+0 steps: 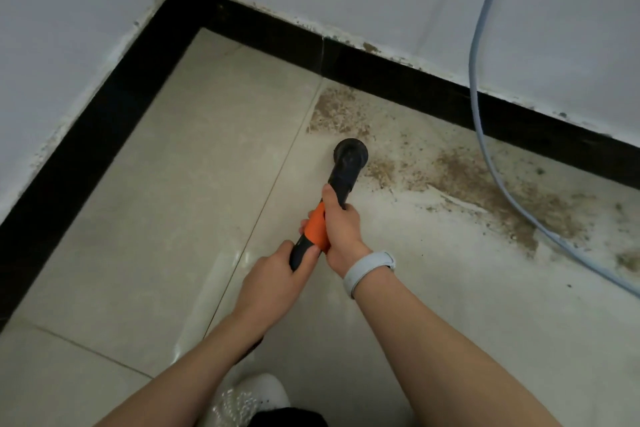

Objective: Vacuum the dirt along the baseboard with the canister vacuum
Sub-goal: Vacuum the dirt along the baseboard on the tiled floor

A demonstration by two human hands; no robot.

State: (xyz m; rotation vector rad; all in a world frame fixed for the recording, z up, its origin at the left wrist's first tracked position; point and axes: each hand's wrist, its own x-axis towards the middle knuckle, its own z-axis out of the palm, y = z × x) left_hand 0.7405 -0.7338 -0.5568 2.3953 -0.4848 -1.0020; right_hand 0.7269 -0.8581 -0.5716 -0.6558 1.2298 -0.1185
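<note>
Dirt (485,184) lies in a brown band on the tile floor (173,184) along the black baseboard (398,80), right of the room corner. Round nozzle (350,152) of the vacuum wand (322,218) sits at the band's left end, between two patches. Left hand (277,274) grips the black handle end; right hand (341,222) wraps the orange section. Progress, as judged: tile left of the nozzle looks clean; most dirt to the right remains. Obstruction: a pale blue cable (485,135) hangs down the wall and crosses the dirt. A white shoe (256,395) stands below.
</note>
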